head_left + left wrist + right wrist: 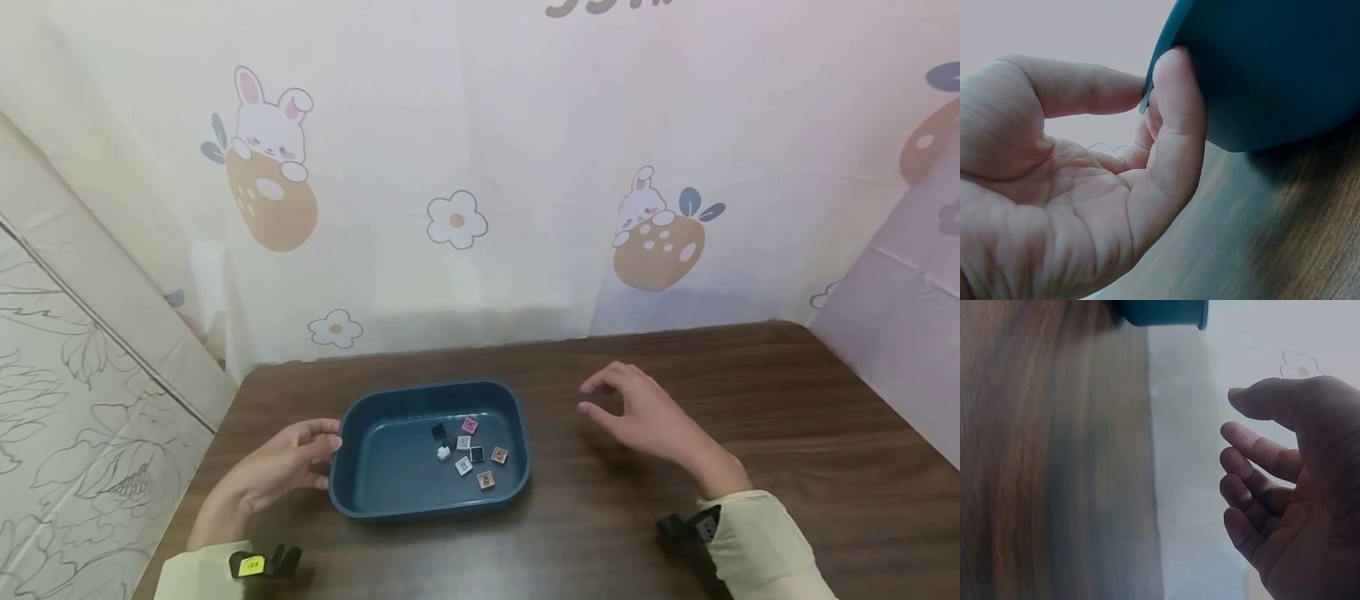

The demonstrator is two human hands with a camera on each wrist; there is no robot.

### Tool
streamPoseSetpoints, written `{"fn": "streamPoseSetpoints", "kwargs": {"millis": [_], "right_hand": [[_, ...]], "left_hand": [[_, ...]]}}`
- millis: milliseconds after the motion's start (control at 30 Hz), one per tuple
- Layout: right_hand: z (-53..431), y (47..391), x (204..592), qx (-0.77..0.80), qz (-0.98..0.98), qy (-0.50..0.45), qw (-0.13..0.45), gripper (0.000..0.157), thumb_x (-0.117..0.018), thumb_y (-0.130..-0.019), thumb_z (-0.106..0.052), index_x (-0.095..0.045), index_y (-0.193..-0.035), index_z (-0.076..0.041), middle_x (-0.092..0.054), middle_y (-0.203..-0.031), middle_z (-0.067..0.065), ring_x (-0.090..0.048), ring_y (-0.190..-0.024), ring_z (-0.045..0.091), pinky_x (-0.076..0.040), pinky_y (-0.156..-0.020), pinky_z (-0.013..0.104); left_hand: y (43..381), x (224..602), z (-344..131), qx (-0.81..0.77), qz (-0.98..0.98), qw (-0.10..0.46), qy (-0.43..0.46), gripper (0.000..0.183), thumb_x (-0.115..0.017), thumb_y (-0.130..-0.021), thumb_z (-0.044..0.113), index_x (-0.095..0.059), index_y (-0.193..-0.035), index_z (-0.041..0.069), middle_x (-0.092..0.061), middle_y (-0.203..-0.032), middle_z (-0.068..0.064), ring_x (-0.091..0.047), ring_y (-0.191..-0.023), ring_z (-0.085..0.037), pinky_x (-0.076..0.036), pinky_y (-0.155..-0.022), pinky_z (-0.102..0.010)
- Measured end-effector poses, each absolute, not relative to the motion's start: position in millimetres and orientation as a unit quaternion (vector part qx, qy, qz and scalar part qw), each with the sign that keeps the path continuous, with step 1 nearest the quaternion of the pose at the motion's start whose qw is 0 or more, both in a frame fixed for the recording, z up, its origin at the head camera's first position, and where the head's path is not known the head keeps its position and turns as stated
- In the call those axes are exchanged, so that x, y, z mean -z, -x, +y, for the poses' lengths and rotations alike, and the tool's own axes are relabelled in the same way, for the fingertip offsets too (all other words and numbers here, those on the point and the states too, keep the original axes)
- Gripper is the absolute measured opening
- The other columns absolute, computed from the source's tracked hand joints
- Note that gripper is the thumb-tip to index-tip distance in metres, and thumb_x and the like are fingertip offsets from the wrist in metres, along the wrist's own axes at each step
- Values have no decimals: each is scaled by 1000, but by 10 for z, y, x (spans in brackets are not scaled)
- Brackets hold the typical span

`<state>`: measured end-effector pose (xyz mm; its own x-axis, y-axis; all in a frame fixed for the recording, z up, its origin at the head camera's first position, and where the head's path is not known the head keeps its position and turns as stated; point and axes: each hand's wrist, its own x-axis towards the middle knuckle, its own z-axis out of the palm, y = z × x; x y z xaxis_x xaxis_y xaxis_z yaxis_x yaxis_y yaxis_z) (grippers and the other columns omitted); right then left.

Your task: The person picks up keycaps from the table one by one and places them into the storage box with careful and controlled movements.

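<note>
A dark blue rounded rectangular plastic tray stands on the table. My left hand is at its left end, and in the left wrist view the thumb and a finger pinch the tray's rim. Several small square pieces with printed marks lie grouped in the right half of the tray: a pink one, white ones, brown-marked ones and dark ones. A small white knobbed piece is among them. To the right of the tray, my right hand hovers with loosely bent fingers, thumb apart, holding nothing.
The dark wooden table reaches back to a wall covering printed with rabbits and flowers. A panel with drawn flowers rises along the left, and a lilac side wall borders the right.
</note>
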<state>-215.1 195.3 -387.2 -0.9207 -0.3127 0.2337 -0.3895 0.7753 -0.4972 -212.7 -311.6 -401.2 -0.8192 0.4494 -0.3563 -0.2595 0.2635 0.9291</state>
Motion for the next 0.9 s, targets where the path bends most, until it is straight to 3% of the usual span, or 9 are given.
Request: {"fn": "streamPoseSetpoints", "kwargs": {"millis": [633,900], "right_hand": [[2692,2113,3852,-256,-951,-137,106,28,-79,-97,-25,-74,-120,-9,-70,-118,12,-66,-109,32,-54,-85,42],[2875,2118,3921,-243,-956,-125,109,29,-79,-96,-24,-74,-119,-7,-70,-116,13,-67,-108,34,-54,-86,49]], "left_hand": [[2154,4045,-3130,-599,740,300,-61,46,-54,-110,23,-42,-141,-9,-65,-113,-5,-67,-102,-20,-63,-85,-36],[2147,4049,-3130,-593,747,296,-52,50,-54,-110,25,-39,-144,-9,-65,-115,-5,-67,-102,-20,-63,-85,-36]]}}
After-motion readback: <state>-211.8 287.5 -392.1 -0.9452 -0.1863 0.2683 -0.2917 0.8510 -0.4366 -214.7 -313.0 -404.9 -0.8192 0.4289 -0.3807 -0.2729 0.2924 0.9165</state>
